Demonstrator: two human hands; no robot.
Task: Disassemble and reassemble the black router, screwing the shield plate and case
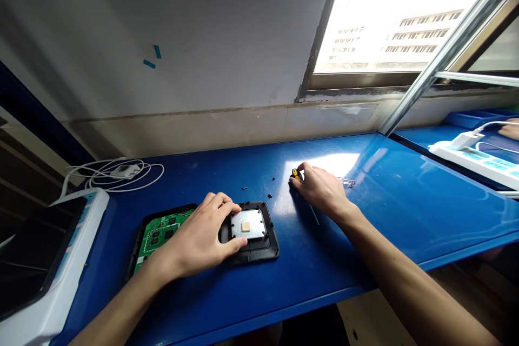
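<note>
Glossy blue table [284,294] bearing black rectangular plastic cover [270,250], left hand [205,232] over cover's left side, thumb and forefinger spread apart, touching it, right hand [322,188] right of cover, fingertips pinching yellow-and-black screwdriver [297,174], green circuit board [164,228] left of cover, tiny dark screws [244,188] beyond cover.

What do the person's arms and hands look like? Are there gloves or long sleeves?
No gloves or rings show on the left hand or right hand. The left forearm and right forearm are bare where visible, without sleeves, watch or bracelet.
</note>
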